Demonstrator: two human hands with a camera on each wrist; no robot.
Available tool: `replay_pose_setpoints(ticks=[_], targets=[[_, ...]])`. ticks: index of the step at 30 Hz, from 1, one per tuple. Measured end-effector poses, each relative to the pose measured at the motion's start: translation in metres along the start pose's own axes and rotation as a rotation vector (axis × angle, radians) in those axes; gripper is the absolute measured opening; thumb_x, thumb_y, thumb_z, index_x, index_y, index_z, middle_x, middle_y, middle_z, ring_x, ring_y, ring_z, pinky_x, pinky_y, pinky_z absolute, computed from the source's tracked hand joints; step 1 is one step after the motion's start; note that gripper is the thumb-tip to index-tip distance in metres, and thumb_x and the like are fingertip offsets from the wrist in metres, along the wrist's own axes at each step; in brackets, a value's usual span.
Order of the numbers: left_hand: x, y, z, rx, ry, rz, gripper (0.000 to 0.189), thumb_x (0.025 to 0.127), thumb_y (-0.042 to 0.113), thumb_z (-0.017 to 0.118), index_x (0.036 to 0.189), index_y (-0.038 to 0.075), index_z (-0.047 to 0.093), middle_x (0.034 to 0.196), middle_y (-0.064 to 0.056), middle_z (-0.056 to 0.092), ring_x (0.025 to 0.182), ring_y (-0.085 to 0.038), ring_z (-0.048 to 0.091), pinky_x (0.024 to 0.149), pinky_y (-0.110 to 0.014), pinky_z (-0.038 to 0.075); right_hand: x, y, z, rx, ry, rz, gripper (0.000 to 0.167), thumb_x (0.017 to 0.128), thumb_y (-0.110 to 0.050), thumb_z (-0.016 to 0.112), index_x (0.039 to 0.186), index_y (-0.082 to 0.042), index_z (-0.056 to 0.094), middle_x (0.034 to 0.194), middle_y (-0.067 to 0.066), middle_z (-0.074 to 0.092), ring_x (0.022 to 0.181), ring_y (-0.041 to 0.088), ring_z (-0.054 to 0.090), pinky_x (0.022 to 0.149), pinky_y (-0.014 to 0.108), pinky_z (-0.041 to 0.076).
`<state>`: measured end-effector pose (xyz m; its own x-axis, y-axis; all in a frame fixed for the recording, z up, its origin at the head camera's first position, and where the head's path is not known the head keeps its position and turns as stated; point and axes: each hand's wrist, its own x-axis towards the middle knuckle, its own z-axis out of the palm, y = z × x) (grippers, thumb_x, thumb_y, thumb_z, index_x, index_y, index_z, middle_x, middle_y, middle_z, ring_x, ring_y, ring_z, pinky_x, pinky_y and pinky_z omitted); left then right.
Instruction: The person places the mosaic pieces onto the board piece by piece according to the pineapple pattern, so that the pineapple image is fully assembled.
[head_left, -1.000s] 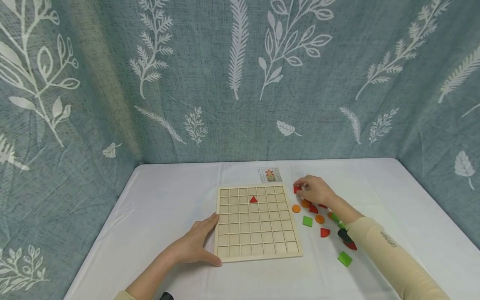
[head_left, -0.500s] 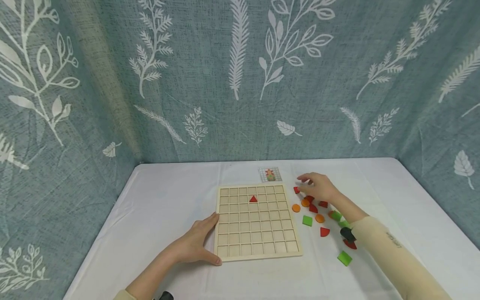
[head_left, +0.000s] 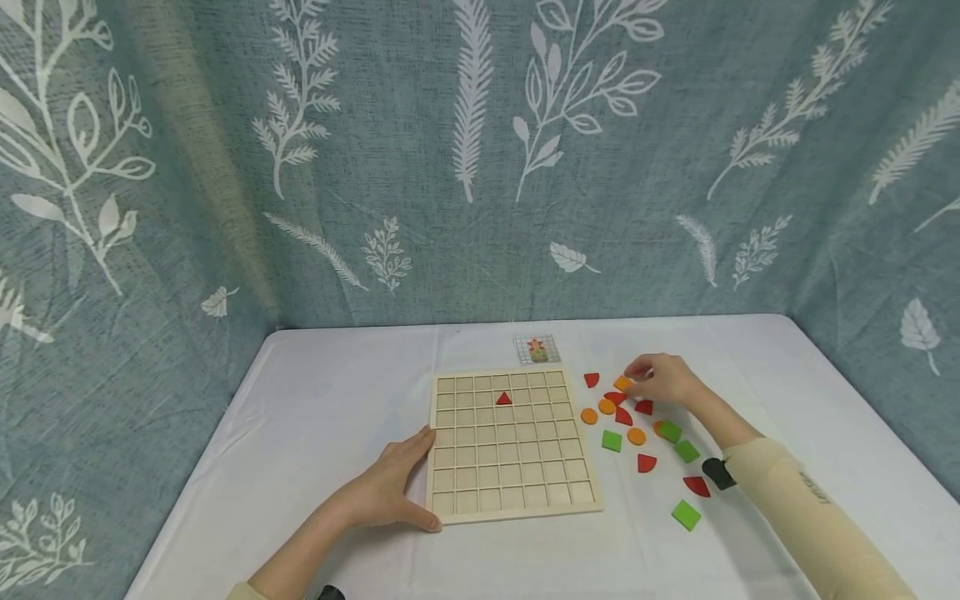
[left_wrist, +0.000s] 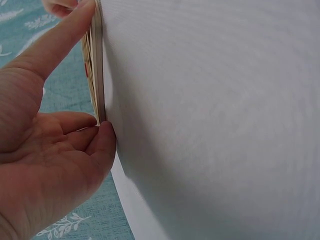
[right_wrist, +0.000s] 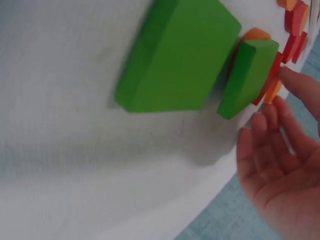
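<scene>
A pale wooden grid board (head_left: 517,514) lies on the table with a red triangle (head_left: 504,399) in one cell near its far side. Along the board's left edge my left hand (head_left: 380,486) rests, thumb at the near corner and fingers against the side. In the left wrist view, the fingertips of the left hand (left_wrist: 55,145) touch the board's edge (left_wrist: 100,75). To the right of the board, my right hand (head_left: 663,379) pinches an orange square piece (head_left: 622,383) between thumb and fingertips. The right wrist view shows the orange piece (right_wrist: 273,92) edge-on at those fingertips.
Red quarter-circle pieces (head_left: 647,463), orange discs (head_left: 589,416) and green squares (head_left: 686,515) lie scattered right of the board. Behind the board is a small picture card (head_left: 537,349) with a grid print. A patterned curtain (head_left: 450,250) stands behind the table.
My right hand has moved right, away from the red quarter-circle by the board's far right corner, and has an orange square at its fingertips now. The left hand stays in place.
</scene>
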<state>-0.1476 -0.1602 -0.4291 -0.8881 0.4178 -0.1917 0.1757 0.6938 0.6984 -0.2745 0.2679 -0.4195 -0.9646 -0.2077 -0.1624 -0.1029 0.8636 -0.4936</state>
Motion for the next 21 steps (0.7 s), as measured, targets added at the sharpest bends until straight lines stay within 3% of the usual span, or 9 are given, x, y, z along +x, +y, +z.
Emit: replay_pose_setpoints(ticks=[5,10,14,21], targets=[[0.0001,-0.001,0.001,0.001,-0.003,0.001,0.123,0.058,0.036,0.092,0.152,-0.004,0.024,0.158,-0.022,0.019,0.141,-0.042,0.022,0.111,-0.059,0.024,0.0004,0.0007,0.0035,0.013,-0.003,-0.089,0.029,0.087,-0.013,0.07,0.113,0.0,0.068,0.106,0.015,0.065,0.09,0.028,0.055,0.073,0.036,0.052],[0.0008,-0.001,0.0012,0.005,0.001,-0.01,0.123,0.057,0.036,0.093,0.152,-0.003,0.024,0.159,-0.021,0.02,0.141,-0.041,0.022,0.111,-0.058,0.024,-0.0003,0.0001,0.0031,0.012,0.014,-0.008,0.033,0.086,-0.018,0.074,0.113,0.0,0.066,0.105,0.015,0.063,0.092,0.029,0.053,0.08,0.039,0.051],[0.0003,-0.0011,0.001,0.0,0.002,-0.014,0.123,0.057,0.035,0.093,0.152,-0.003,0.024,0.159,-0.021,0.019,0.141,-0.041,0.022,0.111,-0.059,0.024,-0.0004,0.0003,0.0028,0.041,0.009,0.045,0.031,0.086,-0.021,0.074,0.108,0.0,0.066,0.097,0.012,0.062,0.087,0.027,0.053,0.076,0.036,0.05],[0.0007,-0.0032,0.0028,-0.001,0.008,0.001,0.123,0.057,0.035,0.093,0.152,-0.004,0.024,0.158,-0.022,0.019,0.141,-0.042,0.022,0.111,-0.059,0.023,0.0003,0.0016,0.0068,0.07,0.057,0.013,0.029,0.087,-0.024,0.074,0.104,-0.001,0.069,0.094,0.008,0.066,0.081,0.021,0.056,0.068,0.03,0.05]])
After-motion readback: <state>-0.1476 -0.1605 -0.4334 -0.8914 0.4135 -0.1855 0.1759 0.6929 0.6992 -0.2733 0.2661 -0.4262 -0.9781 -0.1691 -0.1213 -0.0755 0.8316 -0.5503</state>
